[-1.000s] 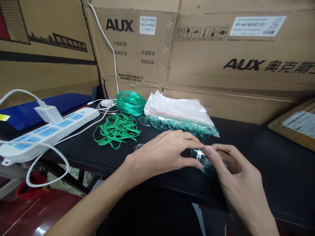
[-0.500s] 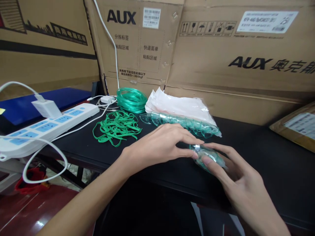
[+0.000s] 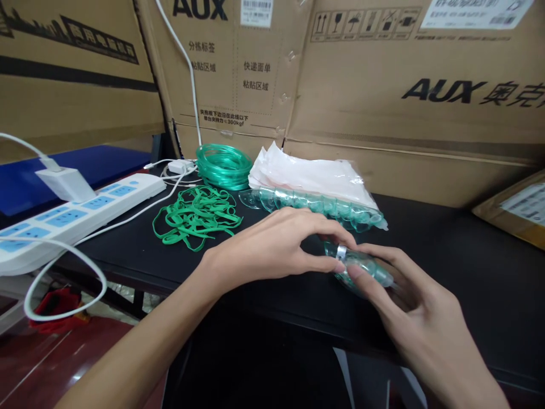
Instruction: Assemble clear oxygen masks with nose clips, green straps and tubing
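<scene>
Both hands hold one clear green oxygen mask (image 3: 361,266) above the front of the black table (image 3: 434,244). My left hand (image 3: 289,241) pinches its left end, beside a shiny metal nose strip (image 3: 341,253). Around the mask's right part curl the thumb and fingers of my right hand (image 3: 409,284). Parts of the mask are hidden by the fingers. Just behind the hands lies a row of nested green masks (image 3: 323,205). To the left sits a tangled heap of flat green elastic straps (image 3: 198,218).
A coil of green tubing (image 3: 223,166) stands behind the straps. White plastic bags (image 3: 315,173) lie against large cardboard boxes (image 3: 357,108). On the left, a white power strip (image 3: 85,218) carries a charger (image 3: 66,183) and loose cables. Another carton (image 3: 515,210) is at right.
The camera view has tilted down and shifted slightly, so the background sits higher. Both hands keep their hold on the mask, with only small finger shifts.
</scene>
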Motion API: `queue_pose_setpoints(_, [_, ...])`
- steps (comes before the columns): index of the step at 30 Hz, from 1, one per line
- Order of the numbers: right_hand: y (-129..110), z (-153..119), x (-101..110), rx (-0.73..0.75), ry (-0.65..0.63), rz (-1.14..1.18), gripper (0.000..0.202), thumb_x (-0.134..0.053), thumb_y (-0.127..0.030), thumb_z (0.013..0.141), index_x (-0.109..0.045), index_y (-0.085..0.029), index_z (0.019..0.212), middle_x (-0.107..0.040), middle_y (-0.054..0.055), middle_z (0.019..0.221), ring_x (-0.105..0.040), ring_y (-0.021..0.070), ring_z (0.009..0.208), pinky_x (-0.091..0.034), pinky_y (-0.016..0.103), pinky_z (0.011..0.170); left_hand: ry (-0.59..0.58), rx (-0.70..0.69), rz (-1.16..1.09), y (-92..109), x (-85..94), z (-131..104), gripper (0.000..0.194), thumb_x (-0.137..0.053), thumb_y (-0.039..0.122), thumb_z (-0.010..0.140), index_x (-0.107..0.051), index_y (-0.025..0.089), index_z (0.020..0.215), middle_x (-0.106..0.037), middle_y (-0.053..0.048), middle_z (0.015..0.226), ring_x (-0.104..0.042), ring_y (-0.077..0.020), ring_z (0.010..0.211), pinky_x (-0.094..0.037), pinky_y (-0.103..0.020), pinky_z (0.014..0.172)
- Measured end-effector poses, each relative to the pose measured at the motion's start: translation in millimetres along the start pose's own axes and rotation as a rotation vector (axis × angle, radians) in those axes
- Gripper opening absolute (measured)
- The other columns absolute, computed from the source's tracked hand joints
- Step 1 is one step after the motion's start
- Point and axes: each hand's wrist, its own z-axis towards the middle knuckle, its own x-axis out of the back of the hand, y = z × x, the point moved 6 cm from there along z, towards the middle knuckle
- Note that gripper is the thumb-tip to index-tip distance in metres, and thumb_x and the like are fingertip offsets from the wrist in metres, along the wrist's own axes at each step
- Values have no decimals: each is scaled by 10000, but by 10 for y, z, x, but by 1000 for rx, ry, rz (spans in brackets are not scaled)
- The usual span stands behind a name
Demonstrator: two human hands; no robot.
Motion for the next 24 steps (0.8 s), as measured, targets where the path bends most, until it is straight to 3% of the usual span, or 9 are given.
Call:
queue_pose_setpoints(4, [44, 8, 18, -38, 42, -17, 278, -695, -507, 843, -722, -264, 974, -772, 9, 866, -701, 184, 661, -544, 225, 544, 34, 59, 14, -6, 143, -19, 185, -691, 256, 936, -691, 220, 1117, -736, 14, 1140, -657, -154, 1081, -443, -238, 967])
queue_pose_setpoints(8, [60, 4, 11, -59, 56, -4, 273, -702, -517, 836, -721, -277, 964, -763, -1, 862, -680, 173, 638, -530, 222, 530, 39, 197, 119, -107, 320, -188, 164, -697, 301, 911, -647, 233, 1052, -706, 18, 1108, -638, -174, 1049, -446, -267, 923])
queue_pose_setpoints(12, [54, 7, -10, -46, 37, -2, 256, -693, -508, 848, -717, -285, 970, -752, -10, 813, -685, 179, 641, -536, 227, 544, -52, 297, 286, -228, 289, -448, 138, -695, 346, 899, -619, 254, 970, -687, 20, 1102, -610, -191, 1022, -422, -311, 918])
queue_pose_setpoints(17, [71, 2, 5, -58, 12, -32, 277, -682, -526, 859, -715, -290, 998, -766, -2, 907, -673, 174, 655, -511, 226, 513, -119, 285, 402, -285, 194, -633, 104, -673, 353, 915, -643, 255, 904, -684, 12, 1107, -589, -197, 1033, -380, -349, 976])
queue_pose_setpoints(21, [63, 0, 14, -69, 4, -40, 263, -677, -516, 868, -711, -290, 998, -737, -15, 849, -663, 155, 643, -519, 212, 537, -133, 290, 439, -298, 261, -715, 131, -675, 381, 915, -674, 287, 1006, -688, 27, 1104, -575, -199, 1081, -381, -346, 991])
queue_pose_setpoints(24, [55, 12, 3, -66, 14, -8, 271, -687, -515, 859, -702, -281, 993, -751, -2, 916, -694, 163, 702, -547, 214, 589, -145, 309, 470, -284, 321, -772, 243, -669, 416, 917, -665, 312, 1137, -683, 30, 1159, -554, -205, 1134, -386, -346, 1005])
